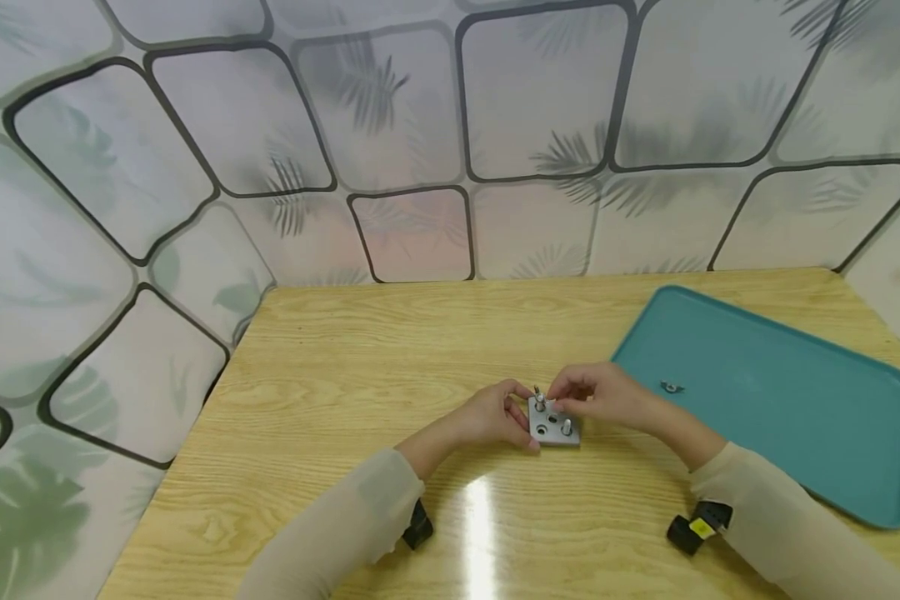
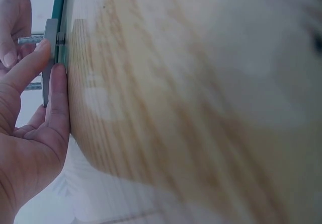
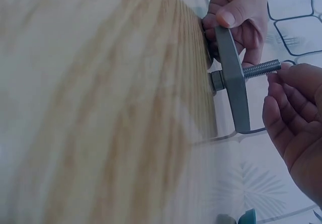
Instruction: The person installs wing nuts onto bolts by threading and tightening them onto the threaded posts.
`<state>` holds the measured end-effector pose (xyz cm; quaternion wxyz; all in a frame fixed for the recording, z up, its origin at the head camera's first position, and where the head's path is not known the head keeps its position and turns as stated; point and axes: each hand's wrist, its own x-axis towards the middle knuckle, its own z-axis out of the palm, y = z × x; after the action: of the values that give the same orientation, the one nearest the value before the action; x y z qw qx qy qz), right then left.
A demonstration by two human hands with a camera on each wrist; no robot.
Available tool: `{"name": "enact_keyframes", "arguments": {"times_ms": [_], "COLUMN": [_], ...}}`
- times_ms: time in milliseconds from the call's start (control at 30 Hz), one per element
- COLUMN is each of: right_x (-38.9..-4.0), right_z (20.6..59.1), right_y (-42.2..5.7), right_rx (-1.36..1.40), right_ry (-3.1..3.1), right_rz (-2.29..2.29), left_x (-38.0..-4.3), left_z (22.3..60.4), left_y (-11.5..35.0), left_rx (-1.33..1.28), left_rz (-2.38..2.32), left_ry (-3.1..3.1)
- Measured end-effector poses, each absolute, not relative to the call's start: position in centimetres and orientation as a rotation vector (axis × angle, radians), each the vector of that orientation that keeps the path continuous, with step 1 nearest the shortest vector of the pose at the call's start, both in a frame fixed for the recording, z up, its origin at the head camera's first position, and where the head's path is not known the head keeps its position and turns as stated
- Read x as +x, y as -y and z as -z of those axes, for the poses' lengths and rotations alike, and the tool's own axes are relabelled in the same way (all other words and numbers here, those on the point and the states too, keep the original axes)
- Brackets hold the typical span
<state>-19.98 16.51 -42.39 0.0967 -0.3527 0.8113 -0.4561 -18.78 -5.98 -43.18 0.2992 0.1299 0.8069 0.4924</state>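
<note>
A small grey metal plate [image 1: 555,438] with several holes is tilted up off the table, with two threaded bolts standing through it. My left hand [image 1: 493,414] grips the plate's left side; in the left wrist view its fingers lie on both sides of the plate's edge. What looks like a wing nut [image 1: 538,393] sits at the top of the far-left bolt, and my right hand [image 1: 603,396] pinches at it, partly covering it. The nearer bolt [image 3: 261,69] shows bare thread, and its hexagonal head [image 3: 217,80] lies beneath the plate.
A teal tray [image 1: 780,417] lies at the right of the wooden table [image 1: 330,358]. On the tray rests a loose wing nut [image 1: 672,387]. A patterned wall covering [image 1: 412,233] rises behind the table's back edge and on the left.
</note>
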Motion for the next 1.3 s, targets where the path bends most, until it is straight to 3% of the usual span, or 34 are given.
{"name": "enact_keyframes", "arguments": {"times_ms": [567, 1200, 1300], "right_x": [-20.1, -19.8, -19.8], "right_z": [42.7, 42.9, 42.9], "right_y": [-15.3, -16.5, -16.4], "right_rx": [-0.885, -1.152, -1.095], "right_ry": [-2.555, -2.524, -2.535], "right_rz": [1.276, 1.341, 1.339], "left_x": [-18.8, -18.9, -18.9], "left_z": [43.3, 43.2, 43.2], "left_y": [6.1, 6.1, 6.1], "left_rx": [0.345, 0.348, 0.350], "left_rz": [-1.312, -1.329, -1.328], "left_ry": [-2.136, -2.114, -2.113]}}
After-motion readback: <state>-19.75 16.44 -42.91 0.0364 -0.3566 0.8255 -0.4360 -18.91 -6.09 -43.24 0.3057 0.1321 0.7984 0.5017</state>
